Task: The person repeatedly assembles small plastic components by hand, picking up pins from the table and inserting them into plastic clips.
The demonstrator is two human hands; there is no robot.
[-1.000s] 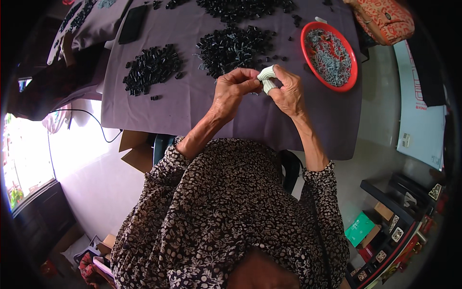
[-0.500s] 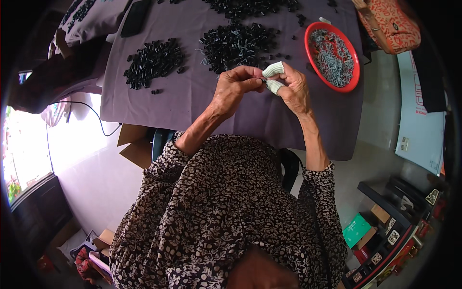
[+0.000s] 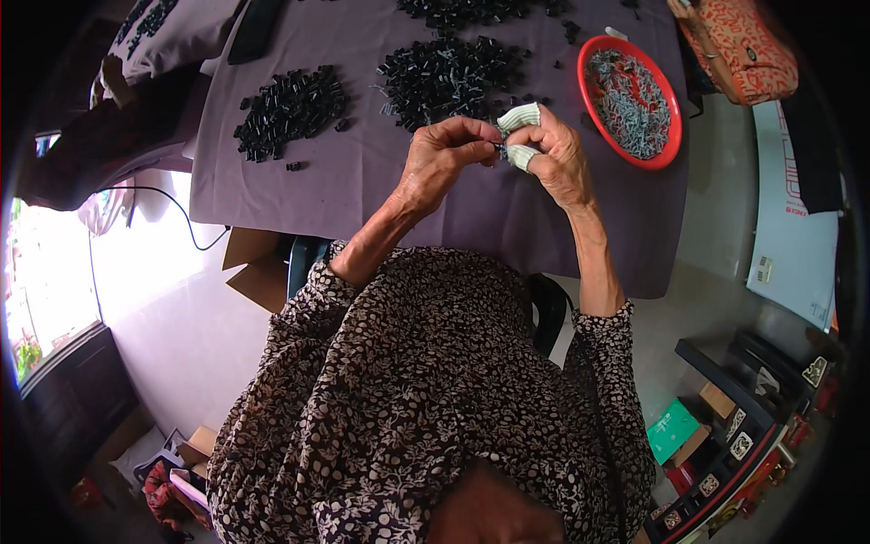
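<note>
Above the near part of the table, my left hand [image 3: 446, 156] pinches a small black plastic piece [image 3: 497, 146] between thumb and fingers. My right hand [image 3: 555, 156] meets it there, its thumb and index finger wearing pale ribbed finger covers [image 3: 520, 117]. The right fingertips close around a thin grey bit [image 3: 504, 152] at the black piece; its exact shape is too small to make out. Just beyond my hands lies a large pile of black pieces [image 3: 444, 77] with grey bits among them. A second pile of black pieces [image 3: 292, 113] sits to the left.
A red plate [image 3: 674, 136] of grey bits stands on the right of the purple tablecloth [image 3: 362, 195]. More black pieces [image 3: 467, 9] lie at the far edge. Other people's arms [image 3: 711, 54] show at the far right and left. An open cardboard box [image 3: 254, 272] is below the table.
Both hands stay together, and the right fingers have drawn slightly to the right. A grey bit now shows at the black piece. The view has shifted a little.
</note>
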